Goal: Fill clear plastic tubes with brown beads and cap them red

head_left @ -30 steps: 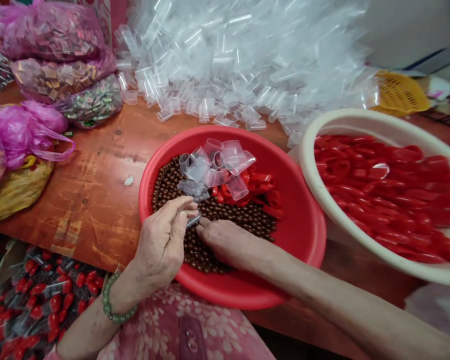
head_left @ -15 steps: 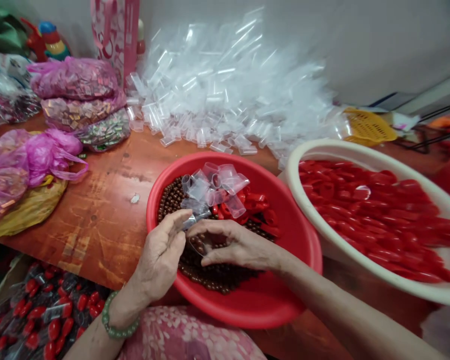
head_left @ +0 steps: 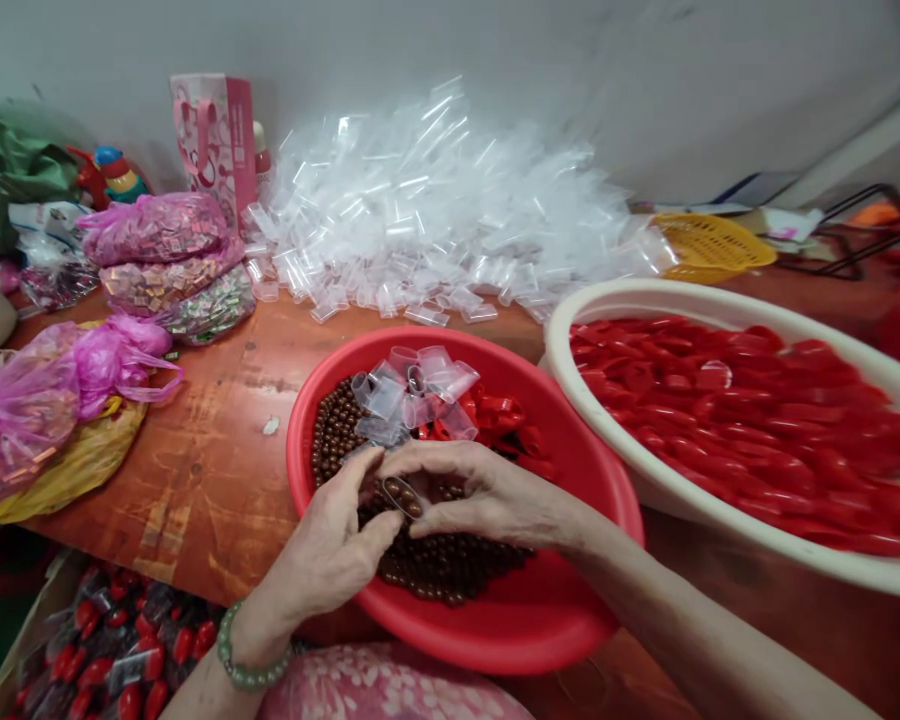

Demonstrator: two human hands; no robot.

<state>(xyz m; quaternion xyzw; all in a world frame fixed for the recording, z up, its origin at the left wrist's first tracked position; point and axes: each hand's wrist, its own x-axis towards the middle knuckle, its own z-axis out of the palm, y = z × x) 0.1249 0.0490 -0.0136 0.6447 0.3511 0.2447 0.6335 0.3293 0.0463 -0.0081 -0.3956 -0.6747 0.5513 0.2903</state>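
Note:
Over the red basin point(head_left: 630, 520), my right hand point(head_left: 487, 495) grips a clear plastic tube point(head_left: 405, 498) between thumb and fingers. Brown balls show through the tube's oval opening. My left hand point(head_left: 334, 535) meets it from the other side, thumb and fingertips closed on its edge. Below both hands lies a heap of small brown balls point(head_left: 450, 575), glossy like chocolate beads. Further back in the basin are loose clear tubes point(head_left: 382, 392) and red plastic caps point(head_left: 499, 415). My fingers partly hide the held tube.
A white tub point(head_left: 559, 345) of red plastic pieces point(head_left: 720, 400) stands at right. Behind the basin rises a big pile of clear tubes point(head_left: 435, 220), beside a yellow basket point(head_left: 712, 245). Filled pink bags point(head_left: 161, 230) lie at left. A box of red-capped packs point(head_left: 120, 650) sits below.
My left hand has come round the tube and its thumb now meets the tube's near edge. The tube's opening now faces up, with brown balls showing. The camera view has tilted up slightly.

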